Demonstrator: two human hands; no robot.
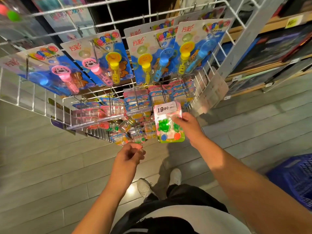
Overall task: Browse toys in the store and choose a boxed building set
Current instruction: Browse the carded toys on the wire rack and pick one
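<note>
The right hand (187, 127) pinches a small blister-packed toy (169, 123) with a 19.90 price sticker, held in front of a white wire display rack (118, 17). The left hand (130, 153) hovers below the rack with its fingers loosely curled, holding nothing. Bubble wand cards (104, 59) hang along the rack's upper hooks. A blue shopping basket (293, 179) sits on the tiled floor (42, 174).

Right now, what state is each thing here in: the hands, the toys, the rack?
Right hand: grips the small toy pack by its edge.
Small toy pack: held up off the rack, sealed, price sticker on top.
Left hand: holds nothing, fingers loosely curled.
Bubble wand cards: hanging on hooks.
Wire rack: stocked.
Blue basket: on the floor.
</note>
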